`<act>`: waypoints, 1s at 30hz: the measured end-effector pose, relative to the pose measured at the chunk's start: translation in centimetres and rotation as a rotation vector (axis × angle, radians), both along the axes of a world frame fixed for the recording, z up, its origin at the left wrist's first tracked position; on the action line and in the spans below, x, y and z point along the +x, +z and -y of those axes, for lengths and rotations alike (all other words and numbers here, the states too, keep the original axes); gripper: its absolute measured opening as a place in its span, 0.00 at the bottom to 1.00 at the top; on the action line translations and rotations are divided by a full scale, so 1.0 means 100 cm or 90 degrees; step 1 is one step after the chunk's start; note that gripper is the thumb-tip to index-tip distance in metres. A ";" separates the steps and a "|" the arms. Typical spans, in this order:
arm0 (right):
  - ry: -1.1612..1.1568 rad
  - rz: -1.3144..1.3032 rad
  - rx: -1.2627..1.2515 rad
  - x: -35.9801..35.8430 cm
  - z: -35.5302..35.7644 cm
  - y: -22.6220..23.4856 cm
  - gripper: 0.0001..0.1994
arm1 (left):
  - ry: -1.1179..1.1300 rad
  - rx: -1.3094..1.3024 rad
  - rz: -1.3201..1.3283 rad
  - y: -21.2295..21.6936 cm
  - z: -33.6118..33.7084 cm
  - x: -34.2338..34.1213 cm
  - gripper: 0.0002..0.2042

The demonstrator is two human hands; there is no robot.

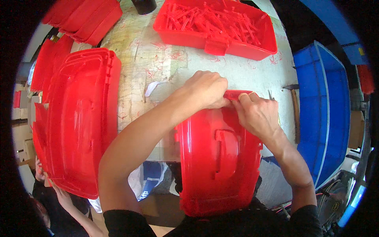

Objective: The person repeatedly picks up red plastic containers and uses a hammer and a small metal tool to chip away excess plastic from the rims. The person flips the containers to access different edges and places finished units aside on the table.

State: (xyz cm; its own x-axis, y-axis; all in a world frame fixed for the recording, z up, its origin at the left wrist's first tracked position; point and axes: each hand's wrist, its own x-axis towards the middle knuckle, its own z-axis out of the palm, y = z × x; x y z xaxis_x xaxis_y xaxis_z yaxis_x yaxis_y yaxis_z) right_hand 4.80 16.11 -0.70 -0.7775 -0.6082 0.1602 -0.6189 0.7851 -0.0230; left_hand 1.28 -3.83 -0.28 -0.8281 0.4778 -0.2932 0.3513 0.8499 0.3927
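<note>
A glossy red plastic toolbox (197,158) with a moulded handle on its top lies in front of me, its near end against my body. My left hand (207,90) is closed, knuckles up, at the far edge of this toolbox. Right beside it my right hand (256,114) pinches the same far rim, thumb and fingers pressed together. Whatever small part may be between the fingers is hidden by the hands.
Beyond my hands stands an open red bin (244,49) full of loose red plastic strips. Left are a red toolbox shell (81,118) and stacked red parts (85,19). A blue crate (321,110) stands right. Another person's hand (63,195) shows lower left.
</note>
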 end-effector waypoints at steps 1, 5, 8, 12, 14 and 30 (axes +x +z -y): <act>-0.007 -0.004 -0.013 0.001 0.000 -0.001 0.11 | 0.001 0.006 -0.011 0.001 -0.001 -0.001 0.22; -0.036 -0.039 -0.063 0.003 0.003 -0.005 0.14 | -0.026 -0.014 0.008 0.001 -0.005 -0.009 0.20; -0.054 -0.058 -0.070 0.004 0.005 -0.006 0.12 | -0.040 -0.004 -0.002 0.001 -0.007 -0.013 0.18; -0.027 -0.067 -0.037 -0.004 0.007 -0.004 0.15 | -0.014 -0.006 -0.029 -0.001 -0.008 -0.011 0.16; -0.010 -0.061 -0.023 -0.010 0.007 -0.003 0.14 | 0.003 -0.001 -0.051 -0.002 -0.007 -0.008 0.16; -0.061 -0.043 0.098 -0.008 0.014 0.005 0.08 | 0.012 -0.056 -0.036 0.003 -0.017 -0.009 0.12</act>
State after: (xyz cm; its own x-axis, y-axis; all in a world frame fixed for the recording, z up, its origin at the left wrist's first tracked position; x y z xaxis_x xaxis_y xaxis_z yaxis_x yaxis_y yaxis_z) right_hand 4.02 14.72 -0.18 -0.8233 -0.5537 0.1250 -0.5377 0.8312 0.1410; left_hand 0.40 -2.11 0.01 -0.8530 0.4363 -0.2862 0.3540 0.8868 0.2970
